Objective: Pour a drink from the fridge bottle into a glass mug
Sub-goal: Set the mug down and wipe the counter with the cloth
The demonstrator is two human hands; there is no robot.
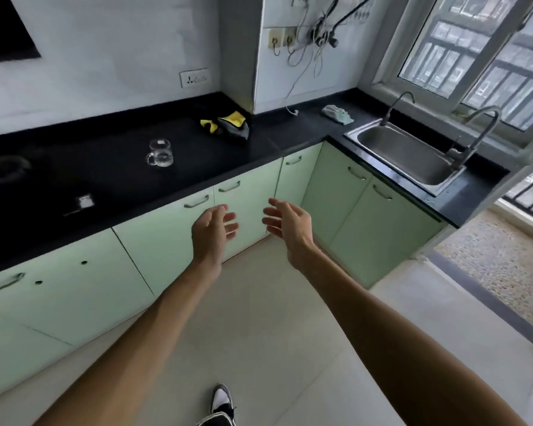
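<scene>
Head view: both hands held out above the floor, palms facing each other.
Left hand [214, 229]: fingers relaxed, holding nothing.
Right hand [286, 224]: fingers relaxed, holding nothing.
Glass mug [160, 153]: upright on the black surface [111, 167], well apart from both hands.

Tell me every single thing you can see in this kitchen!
countertop: one, black, along two walls
glass mug: one, clear, on the countertop
sink: one, steel, in the countertop below the window
taps: two, grey, at the sink's edge
yellow-grey cloth: one, on the countertop near the corner
pale green cloth: one, left of the sink
cabinet doors: several, pale green, under the countertop
wall socket: one, white, above the countertop
wires: several, black and white, on the wall
shoe: one, black and white, on the floor
left hand and right hand: two, bare, open, empty, before the cabinet doors
</scene>
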